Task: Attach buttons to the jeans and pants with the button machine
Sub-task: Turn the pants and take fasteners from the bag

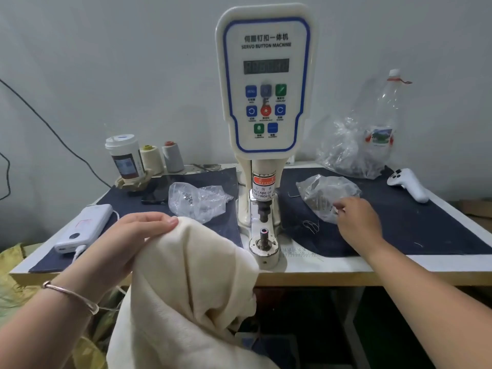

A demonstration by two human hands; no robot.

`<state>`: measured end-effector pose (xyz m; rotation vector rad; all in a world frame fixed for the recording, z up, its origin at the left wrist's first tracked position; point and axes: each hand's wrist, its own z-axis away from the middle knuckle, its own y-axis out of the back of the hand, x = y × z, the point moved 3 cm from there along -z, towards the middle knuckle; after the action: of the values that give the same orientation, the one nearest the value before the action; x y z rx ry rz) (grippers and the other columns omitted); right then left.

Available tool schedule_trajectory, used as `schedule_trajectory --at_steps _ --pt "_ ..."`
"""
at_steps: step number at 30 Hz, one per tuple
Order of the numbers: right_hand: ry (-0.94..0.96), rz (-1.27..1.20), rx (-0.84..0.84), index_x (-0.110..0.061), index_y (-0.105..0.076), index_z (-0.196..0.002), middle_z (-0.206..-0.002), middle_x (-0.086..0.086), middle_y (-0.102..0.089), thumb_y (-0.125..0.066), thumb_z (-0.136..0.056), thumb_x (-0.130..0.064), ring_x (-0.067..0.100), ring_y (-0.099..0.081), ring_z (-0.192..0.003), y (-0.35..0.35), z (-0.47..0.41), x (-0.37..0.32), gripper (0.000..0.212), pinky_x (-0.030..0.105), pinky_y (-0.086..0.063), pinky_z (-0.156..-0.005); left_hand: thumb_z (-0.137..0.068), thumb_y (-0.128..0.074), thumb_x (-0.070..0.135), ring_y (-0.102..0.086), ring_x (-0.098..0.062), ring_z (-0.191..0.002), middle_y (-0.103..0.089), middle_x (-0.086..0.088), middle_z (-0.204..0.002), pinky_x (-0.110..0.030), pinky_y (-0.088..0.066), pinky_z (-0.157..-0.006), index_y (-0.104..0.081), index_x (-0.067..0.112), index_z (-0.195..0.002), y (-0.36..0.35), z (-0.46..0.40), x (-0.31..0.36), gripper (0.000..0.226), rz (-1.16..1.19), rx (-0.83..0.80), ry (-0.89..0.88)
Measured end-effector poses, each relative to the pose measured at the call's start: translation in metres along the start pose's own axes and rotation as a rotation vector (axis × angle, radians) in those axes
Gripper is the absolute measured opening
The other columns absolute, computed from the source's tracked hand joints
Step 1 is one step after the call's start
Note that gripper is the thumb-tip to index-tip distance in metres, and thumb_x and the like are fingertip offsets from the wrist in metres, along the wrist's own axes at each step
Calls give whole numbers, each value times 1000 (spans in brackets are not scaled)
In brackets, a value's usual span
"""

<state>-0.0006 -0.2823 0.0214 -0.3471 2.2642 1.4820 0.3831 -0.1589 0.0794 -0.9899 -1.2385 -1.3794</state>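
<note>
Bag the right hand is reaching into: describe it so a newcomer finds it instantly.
Start at the tall white servo button machine mid-table. On the dark blue cloth to its right lies a small crumpled clear plastic bag, with the right hand at its front edge. Unlike the bigger bag behind, it lies flat, alone.

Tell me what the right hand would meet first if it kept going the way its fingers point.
The right hand reaches toward the small clear plastic bag; its fingertips seem already at the bag's edge, though contact is unclear.
</note>
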Motion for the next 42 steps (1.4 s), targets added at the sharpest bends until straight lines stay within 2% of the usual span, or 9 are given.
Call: schedule_trajectory --at_steps 5,9,12,15,19,21,28,35,42 --pt "-107 206 -200 -24 -70 -105 -113 9 -65 -47 -91 -3 32 -60 -101 -26 -35 0 34 32 -44 -75 -77 -76 33 -58 -18 -58 -64 -9 -68 -27 -44 -56 -73 16 -69 3 -46 -20 19 -29 140 -2" --pt "-184 151 -221 -30 -71 -88 -90 -1 -62 -55 -93 -23 22 -55 -78 -35 -48 1 18 24 -35 -58 -89 -72 20 -53 -17 -61 -59 -3 -63 -29 -41 -61 -71 14 -63 -8 -82 -38 27 -155 173 -51" --pt "-165 130 -187 -26 -71 -84 -85 1 -66 -61 -92 -37 23 -61 -81 -42 -49 2 17 26 -37 -61 -89 -71 24 -44 -13 -56 -48 7 -53 -28 -34 -60 -64 8 -60 -19 -105 -48 33 -429 233 -84" --pt "-153 118 -130 -27 -67 -83 -88 3 -69 -61 -91 -42 25 -64 -88 -44 -46 2 18 27 -39 -66 -89 -71 25 -44 -8 -52 -49 10 -49 -26 -36 -57 -65 7 -61 -27 -117 -60 34 -491 247 -77" --pt "-158 96 -72 -34 -58 -72 -89 3 -69 -60 -92 -31 27 -64 -90 -42 -43 0 20 37 -49 -84 -90 -70 24 -37 -4 -47 -44 11 -50 -26 -32 -55 -56 19 -50 -26 -117 -70 43 -397 217 -79" --pt "-163 88 -50 -31 -64 -76 -92 5 -69 -61 -91 -28 29 -64 -90 -41 -43 1 16 40 -50 -87 -91 -70 23 -38 -3 -47 -46 12 -50 -26 -33 -56 -59 22 -50 -25 -115 -70 42 -331 220 -92" --pt "-155 63 -16 -15 -70 -86 -91 10 -69 -63 -90 -23 31 -63 -85 -46 -46 6 11 29 -40 -63 -90 -71 21 -41 -4 -48 -52 10 -53 -26 -35 -57 -63 21 -52 -25 -114 -70 39 -294 239 -103" --pt "-140 34 -24 -13 -68 -85 -92 12 -68 -59 -90 -16 32 -62 -86 -48 -47 9 11 28 -36 -64 -90 -72 20 -41 -8 -52 -52 9 -53 -28 -35 -58 -65 14 -58 -25 -113 -69 33 -298 254 -106" --pt "-125 5 -13 -8 -68 -76 -84 11 -68 -58 -83 -7 27 -56 -75 -47 -44 7 12 27 -38 -63 -90 -72 21 -43 -12 -56 -53 10 -53 -29 -36 -61 -66 20 -55 -25 -113 -71 35 -295 248 -97"
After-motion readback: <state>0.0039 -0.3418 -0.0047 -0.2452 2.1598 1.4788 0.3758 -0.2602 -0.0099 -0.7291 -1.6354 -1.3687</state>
